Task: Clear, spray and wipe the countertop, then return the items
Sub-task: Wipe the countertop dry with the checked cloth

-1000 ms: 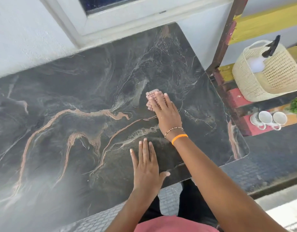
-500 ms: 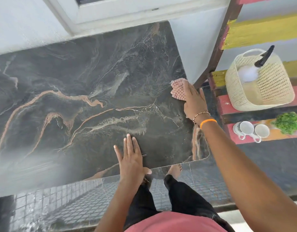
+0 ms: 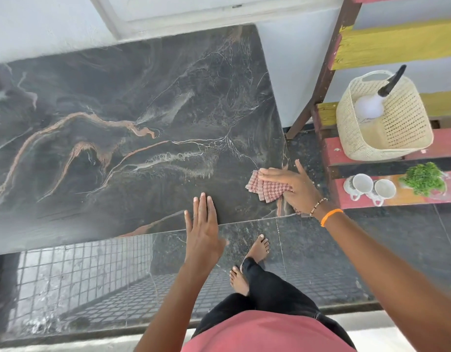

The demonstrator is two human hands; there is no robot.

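The dark marbled countertop lies bare, with orange and white veins running across it. My right hand presses a red-and-white checked cloth onto the counter's near right corner with straight fingers; the cloth sticks out from under the palm. At the front edge my left hand lies flat, fingers straight on the stone and palm hanging over the edge. A white spray bottle with a black trigger stands inside a cream woven basket on the shelf to the right.
A red and yellow wooden shelf stands right of the counter and carries the basket. Lower down sit two white cups and a small green plant. My bare feet stand on the dark tiled floor. A white wall and window frame back the counter.
My right hand has dragged the cloth from the counter's middle to the right edge, then down to the near right corner. My left hand slid back to the front edge.
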